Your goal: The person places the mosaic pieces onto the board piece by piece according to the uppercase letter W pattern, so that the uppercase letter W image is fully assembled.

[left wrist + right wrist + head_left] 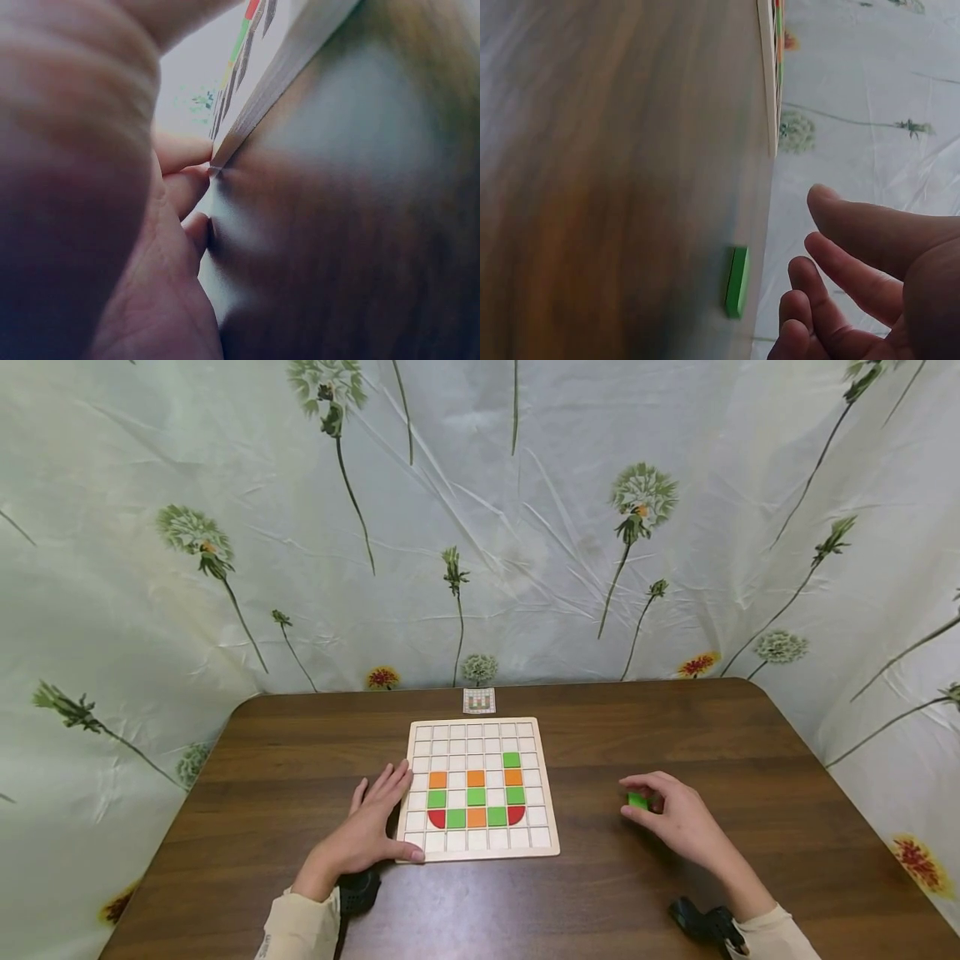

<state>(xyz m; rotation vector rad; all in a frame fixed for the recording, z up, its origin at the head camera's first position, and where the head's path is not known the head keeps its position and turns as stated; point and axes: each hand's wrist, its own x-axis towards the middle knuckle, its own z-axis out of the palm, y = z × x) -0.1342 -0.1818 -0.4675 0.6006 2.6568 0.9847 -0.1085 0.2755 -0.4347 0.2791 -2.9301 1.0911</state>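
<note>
A square wooden grid board (552, 810) lies on the table with orange, green and red tiles in some of its cells. Red rounded tiles (437, 818) form the lower corners of the pattern, and the right column reaches one green tile (512, 760) higher than the others. My left hand (363, 835) rests at the board's left side, its thumb on the near corner and extended fingers along the edge. To the right, my right hand (682, 822) hovers by a green block (736, 281) lying on the table. Its thumb and fingers are apart from the block.
A small printed pattern card (478, 701) lies behind the board at the table's far edge. The dark wooden table (300, 735) ends there against a pale flowered cloth (525, 552). Dark wrist straps (360, 892) sit at both cuffs.
</note>
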